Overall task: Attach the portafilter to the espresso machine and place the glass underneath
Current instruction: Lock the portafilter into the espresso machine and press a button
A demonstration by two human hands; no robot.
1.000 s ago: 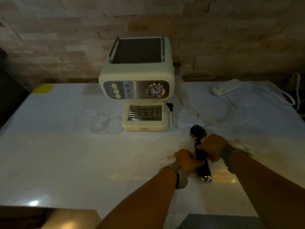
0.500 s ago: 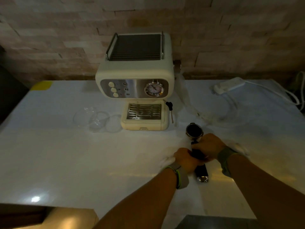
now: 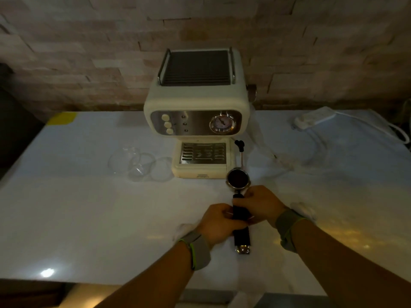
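1. Portafilter [image 3: 238, 192] sits low and right of centre in the head view, just in front of the espresso machine [image 3: 196, 112], at about 5 o'clock from its drip tray [image 3: 202, 153]. Its round basket, dark inside, points toward 12 o'clock and its black handle runs back toward 6 o'clock.
2. Both hands are clamped on the handle: the left hand [image 3: 219, 222] wraps it from the 9 o'clock side, and the right hand [image 3: 261, 204] grips it from the 3 o'clock side, nearer the basket.
3. Clear glass [image 3: 139, 165] lies on the white bench [image 3: 77, 207] at 9 o'clock from the drip tray, just beside the machine's base; how it lies is hard to tell.
4. At 2 o'clock from the machine, a white power strip [image 3: 314, 116] rests on the bench, well apart from the hands.
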